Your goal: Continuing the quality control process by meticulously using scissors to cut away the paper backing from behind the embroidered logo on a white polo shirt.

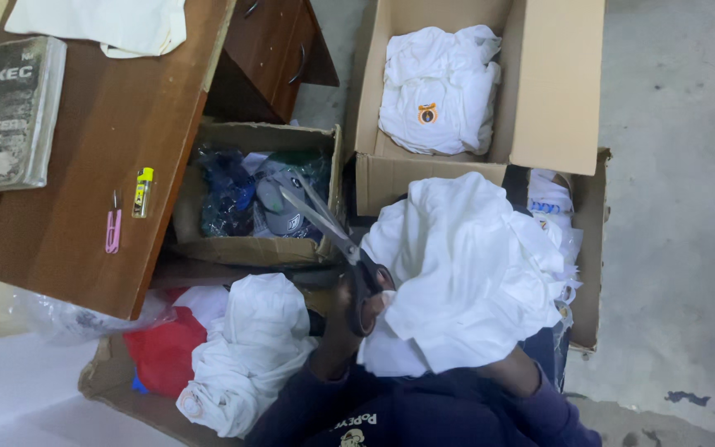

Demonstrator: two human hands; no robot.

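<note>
Wooden counter [101, 165] upper left, open cardboard box [556, 91] of folded white shirts above, bunched white garment [465, 265] at centre over the lap, right hand hidden beneath it, fingers' state cannot be told, left hand [349, 310] fingers closed through scissors [337, 240] handles, blades parted.

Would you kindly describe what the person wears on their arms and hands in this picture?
Both arms are in dark navy long sleeves, pushed back from the wrists. The left hand is bare, with no glove, ring or watch that I can see. The right hand is mostly hidden; only a bare wrist shows at the sleeve's edge. Pale lettering and a small badge sit on the chest of the same navy top.
</note>
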